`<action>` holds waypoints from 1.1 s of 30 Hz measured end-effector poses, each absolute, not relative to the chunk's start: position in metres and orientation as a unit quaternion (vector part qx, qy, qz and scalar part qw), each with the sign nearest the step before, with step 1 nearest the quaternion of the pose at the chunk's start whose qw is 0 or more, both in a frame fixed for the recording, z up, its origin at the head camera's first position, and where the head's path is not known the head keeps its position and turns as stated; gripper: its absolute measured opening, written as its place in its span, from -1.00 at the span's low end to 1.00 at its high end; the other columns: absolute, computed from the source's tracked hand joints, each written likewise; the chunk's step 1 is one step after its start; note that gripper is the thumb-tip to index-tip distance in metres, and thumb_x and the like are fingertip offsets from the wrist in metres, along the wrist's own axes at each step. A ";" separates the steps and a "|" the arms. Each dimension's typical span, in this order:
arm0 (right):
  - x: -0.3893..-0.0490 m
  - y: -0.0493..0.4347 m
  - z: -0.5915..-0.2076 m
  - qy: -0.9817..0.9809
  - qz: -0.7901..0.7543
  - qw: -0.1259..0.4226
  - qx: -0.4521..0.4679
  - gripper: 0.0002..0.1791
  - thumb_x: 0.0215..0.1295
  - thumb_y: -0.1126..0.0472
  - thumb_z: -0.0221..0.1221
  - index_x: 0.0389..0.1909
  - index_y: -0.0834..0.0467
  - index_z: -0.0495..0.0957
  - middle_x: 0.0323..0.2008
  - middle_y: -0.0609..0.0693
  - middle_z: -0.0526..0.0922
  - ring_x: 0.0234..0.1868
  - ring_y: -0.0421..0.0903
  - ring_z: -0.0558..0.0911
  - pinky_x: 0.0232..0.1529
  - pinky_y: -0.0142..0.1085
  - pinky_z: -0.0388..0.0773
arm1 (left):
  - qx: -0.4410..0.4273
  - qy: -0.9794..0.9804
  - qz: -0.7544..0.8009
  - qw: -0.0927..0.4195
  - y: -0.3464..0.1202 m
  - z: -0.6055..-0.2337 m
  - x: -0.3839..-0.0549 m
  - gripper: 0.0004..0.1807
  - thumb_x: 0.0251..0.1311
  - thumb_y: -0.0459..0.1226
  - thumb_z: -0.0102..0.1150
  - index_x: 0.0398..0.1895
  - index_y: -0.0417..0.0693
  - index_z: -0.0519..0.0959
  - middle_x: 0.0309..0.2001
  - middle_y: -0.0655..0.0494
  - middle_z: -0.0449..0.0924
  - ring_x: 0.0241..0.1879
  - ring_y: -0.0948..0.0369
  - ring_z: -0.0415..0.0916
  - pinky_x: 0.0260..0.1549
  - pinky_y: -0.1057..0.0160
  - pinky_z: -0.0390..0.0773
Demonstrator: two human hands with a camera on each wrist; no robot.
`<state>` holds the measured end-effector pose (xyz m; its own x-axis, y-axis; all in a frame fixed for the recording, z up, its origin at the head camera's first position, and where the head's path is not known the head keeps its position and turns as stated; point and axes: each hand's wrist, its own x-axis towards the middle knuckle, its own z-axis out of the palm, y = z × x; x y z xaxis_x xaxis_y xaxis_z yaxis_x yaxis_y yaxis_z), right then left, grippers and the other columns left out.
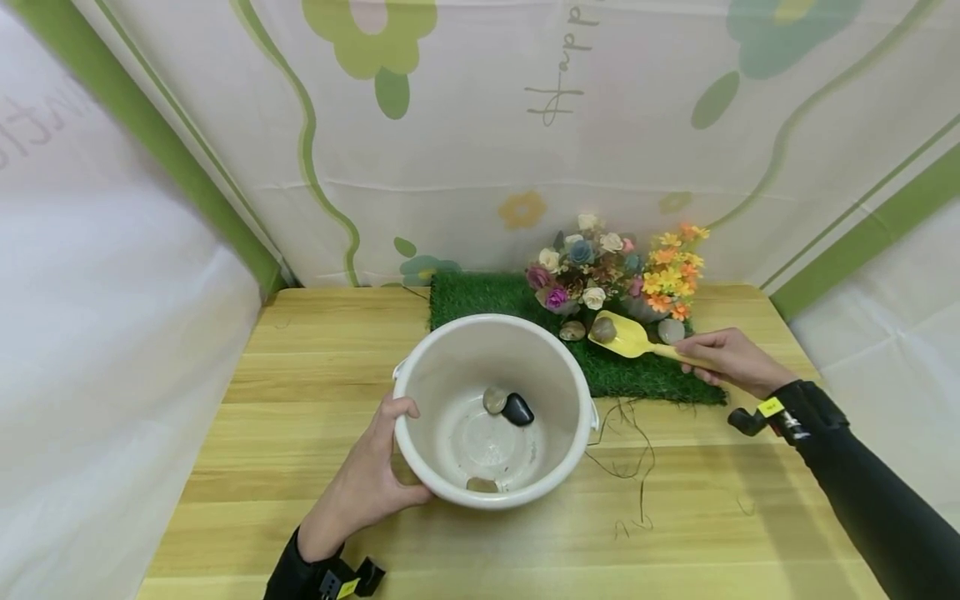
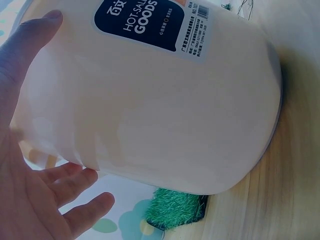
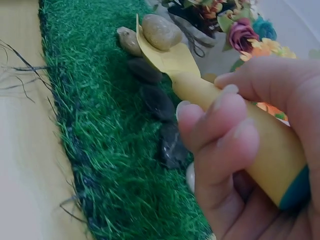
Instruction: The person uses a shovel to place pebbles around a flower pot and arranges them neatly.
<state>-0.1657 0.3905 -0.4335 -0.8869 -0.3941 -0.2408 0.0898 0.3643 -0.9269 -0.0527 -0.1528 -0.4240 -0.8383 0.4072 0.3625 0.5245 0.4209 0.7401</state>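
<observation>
A cream plastic bucket [image 1: 450,367] stands on the table. My left hand [image 1: 360,483] grips its left rim, with a fingertip over the edge. Inside the bucket lie a round greyish stone [image 1: 494,400], a glossy black stone [image 1: 517,410] and a brownish stone [image 1: 482,485]. My right hand [image 1: 727,360] holds the handle of a yellow toy shovel [image 1: 632,340], its blade over the artificial grass mat [image 1: 487,292]. One mottled stone [image 3: 161,32] rests on the blade. Beside it on the mat lie a tan stone [image 1: 572,331] and dark stones [image 3: 157,102].
Mixed artificial flowers [image 1: 585,262] and an orange-yellow bunch [image 1: 675,271] stand behind the shovel. A pale round stone [image 1: 671,331] sits near the right hand. Loose dark strands [image 1: 641,467] lie on the wooden table [image 1: 300,375]. Printed white cloth [image 1: 465,150] hangs around it.
</observation>
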 end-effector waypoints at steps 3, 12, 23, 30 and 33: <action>-0.167 0.384 -0.436 0.803 -0.546 0.214 -0.108 -0.52 0.40 0.08 -0.06 0.11 0.40 0.33 -0.22 0.49 0.40 -0.52 0.00 0.38 -0.48 -0.09 0.35 | -0.275 -0.842 -0.461 0.060 -0.153 -0.424 -0.052 -0.11 -0.35 0.10 0.46 0.02 0.08 0.13 0.35 0.04 0.04 0.19 0.04 0.20 -0.10 0.00 0.45; -0.176 0.354 -0.436 0.829 -0.512 0.204 -0.100 -0.52 0.34 -0.01 0.01 0.01 0.33 0.46 -0.30 0.45 0.46 -0.60 0.02 0.38 -0.55 -0.15 0.41 | -0.273 -0.842 -0.462 0.055 -0.153 -0.424 -0.051 -0.11 -0.35 0.08 0.47 0.02 0.06 0.13 0.36 0.03 0.03 0.21 0.03 0.17 -0.09 -0.01 0.44; -0.179 0.323 -0.428 0.830 -0.518 0.198 -0.063 -0.59 0.33 0.03 0.03 -0.01 0.27 0.51 -0.30 0.46 0.48 -0.62 -0.08 0.43 -0.59 -0.19 0.47 | -0.280 -0.833 -0.473 0.062 -0.153 -0.425 -0.052 -0.10 -0.38 0.06 0.49 0.01 0.04 0.14 0.36 0.00 0.03 0.21 0.00 0.18 -0.10 -0.05 0.44; -0.183 0.309 -0.422 0.843 -0.497 0.198 -0.048 -0.59 0.34 0.00 0.03 -0.01 0.24 0.51 -0.27 0.43 0.49 -0.60 -0.06 0.43 -0.53 -0.11 0.47 | -0.276 -0.837 -0.469 0.059 -0.153 -0.424 -0.051 -0.11 -0.36 0.07 0.48 0.00 0.02 0.14 0.35 0.01 0.05 0.21 0.02 0.19 -0.09 -0.03 0.44; -0.183 0.305 -0.421 0.844 -0.495 0.202 -0.044 -0.59 0.35 0.01 0.01 0.01 0.24 0.50 -0.26 0.42 0.50 -0.56 -0.01 0.45 -0.49 -0.11 0.48 | -0.274 -0.839 -0.467 0.055 -0.152 -0.423 -0.051 -0.11 -0.36 0.07 0.48 0.01 0.03 0.14 0.36 0.03 0.04 0.21 0.02 0.18 -0.09 -0.02 0.43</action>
<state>-0.1833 0.3048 -0.4209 -0.9146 -0.2738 -0.2976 0.1263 0.5057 -0.8534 -0.0510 -0.1524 -0.4234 -0.8437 0.4088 0.3480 0.5113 0.4139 0.7532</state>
